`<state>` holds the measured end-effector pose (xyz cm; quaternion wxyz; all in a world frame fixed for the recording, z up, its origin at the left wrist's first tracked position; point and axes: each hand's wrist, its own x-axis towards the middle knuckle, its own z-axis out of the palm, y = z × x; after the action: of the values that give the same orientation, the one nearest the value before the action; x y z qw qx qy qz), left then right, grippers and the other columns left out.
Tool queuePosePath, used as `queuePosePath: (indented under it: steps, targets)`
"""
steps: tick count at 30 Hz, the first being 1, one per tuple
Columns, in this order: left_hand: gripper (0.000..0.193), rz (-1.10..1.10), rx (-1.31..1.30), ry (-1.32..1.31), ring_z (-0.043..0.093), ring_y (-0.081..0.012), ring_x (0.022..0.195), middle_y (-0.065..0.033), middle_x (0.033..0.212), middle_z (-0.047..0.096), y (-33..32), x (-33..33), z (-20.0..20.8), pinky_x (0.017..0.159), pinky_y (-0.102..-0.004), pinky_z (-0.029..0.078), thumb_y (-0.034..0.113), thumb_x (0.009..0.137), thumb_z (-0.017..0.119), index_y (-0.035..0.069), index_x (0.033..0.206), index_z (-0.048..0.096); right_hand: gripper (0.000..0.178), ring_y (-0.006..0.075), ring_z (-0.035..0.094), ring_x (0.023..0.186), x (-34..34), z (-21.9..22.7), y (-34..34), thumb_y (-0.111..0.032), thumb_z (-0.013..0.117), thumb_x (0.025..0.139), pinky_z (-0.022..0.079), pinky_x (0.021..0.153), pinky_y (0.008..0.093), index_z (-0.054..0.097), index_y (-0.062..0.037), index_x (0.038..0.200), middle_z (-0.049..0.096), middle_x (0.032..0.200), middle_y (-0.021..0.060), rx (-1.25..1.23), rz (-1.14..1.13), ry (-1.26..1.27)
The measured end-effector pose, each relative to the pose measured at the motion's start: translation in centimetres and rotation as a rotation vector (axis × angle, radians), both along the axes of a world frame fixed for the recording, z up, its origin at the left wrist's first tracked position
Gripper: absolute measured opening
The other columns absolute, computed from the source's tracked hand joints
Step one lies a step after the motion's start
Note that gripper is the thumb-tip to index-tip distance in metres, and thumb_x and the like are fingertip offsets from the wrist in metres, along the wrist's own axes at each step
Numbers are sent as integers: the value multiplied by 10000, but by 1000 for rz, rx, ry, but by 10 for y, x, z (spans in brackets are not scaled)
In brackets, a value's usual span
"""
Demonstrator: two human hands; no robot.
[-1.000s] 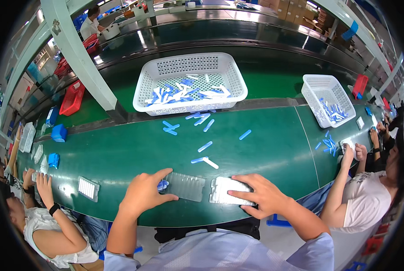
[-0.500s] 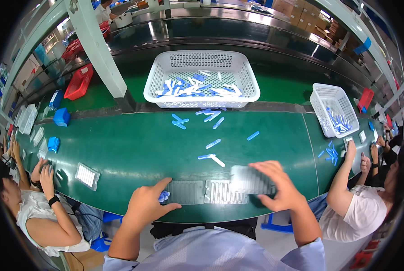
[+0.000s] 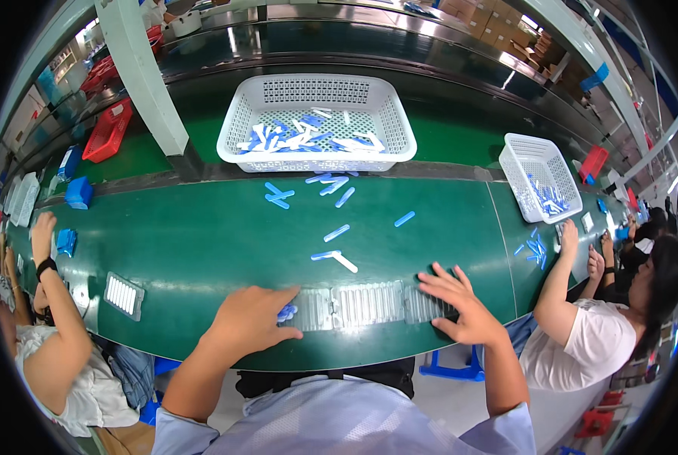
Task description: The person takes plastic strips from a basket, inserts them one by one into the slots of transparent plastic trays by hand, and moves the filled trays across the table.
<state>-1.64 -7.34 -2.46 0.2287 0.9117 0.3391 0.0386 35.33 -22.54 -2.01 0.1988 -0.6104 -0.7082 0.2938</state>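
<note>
Three clear ribbed plastic trays lie in a row on the green table before me: a left tray, a middle tray and a right tray. My left hand rests at the left tray's outer end, thumb and forefinger stretched out. Blue stick-like pieces show bunched in its palm, held by the curled fingers. Over the outer end of the right tray is my right hand, fingers spread, touching or just above it. Loose blue sticks and a white one lie beyond the trays.
A white perforated basket of blue and white sticks stands at the far side; a smaller white basket is at right. One filled tray lies to the left. Co-workers sit on both sides. A pale post rises at far left.
The blurred tray in my right hand has come down at the row's right end, and the fingers have spread off it. My left hand stays by the left tray. The whole view has shifted slightly.
</note>
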Motion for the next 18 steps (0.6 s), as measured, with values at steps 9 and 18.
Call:
queuePosePath:
  steps: [9,18]
  targets:
    - [390,271,-352,-471,618,-166,637,-40,724,612,-8,-26,-4,527,-313,479,251,880,769,88,1213,648,771,360,293,1528,18,0,21,32,716,733,103,1260,579,527,-139,1460,491,1558,80,-5,2,-32]
    - [303,932,-1452,-1535,422,-103,584,-17,815,537,-46,-76,-29,414,-222,276,154,1017,566,33,1295,554,680,391,354,1498,-48,24,48,-94,762,745,102,1237,612,576,-85,1399,536,1504,143,228,-5,-43]
